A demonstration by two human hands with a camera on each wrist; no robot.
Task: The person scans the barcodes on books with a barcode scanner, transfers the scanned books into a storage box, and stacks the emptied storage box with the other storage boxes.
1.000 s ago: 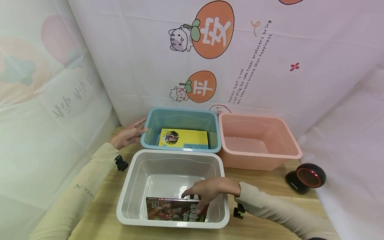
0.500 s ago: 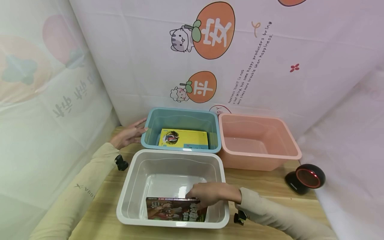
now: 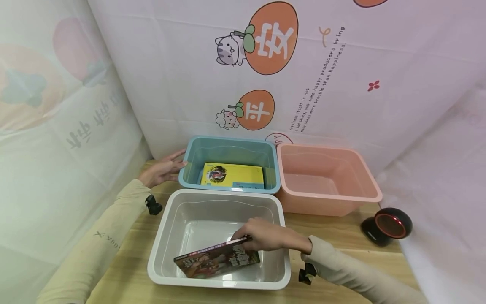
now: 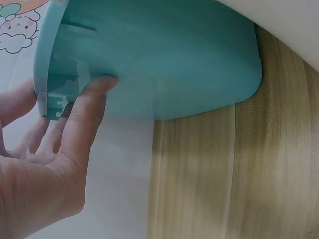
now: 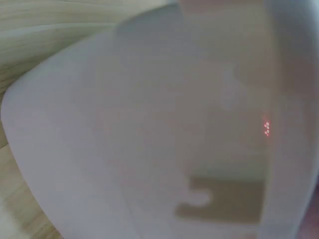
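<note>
In the head view, my right hand [image 3: 263, 234] grips the top edge of a dark, illustrated book [image 3: 216, 259] near its right end. The book stands on its long edge within the white bin [image 3: 159, 253], tilted with its right end higher. My left hand [image 3: 163, 171] touches the left side of the blue bin [image 3: 275, 169]. In the left wrist view, the left thumb [image 4: 102, 87] presses the blue bin's outer wall while the other fingers lie along its rim. A yellow book [image 3: 235, 173] lies inside the blue bin.
A pink bin [image 3: 330, 198] stands right of the blue one. Farther right, on the wooden table [image 3: 322, 228], is a round black device [image 3: 391, 223] with a red ring. Printed cloth [image 3: 182, 76] walls enclose the back and sides. The white bin's outer wall [image 5: 124, 129] fills the right wrist view.
The right hand has closed on the dark book's top edge and lifted its right end, so the book now tilts. The left hand stays in place at the blue bin.
</note>
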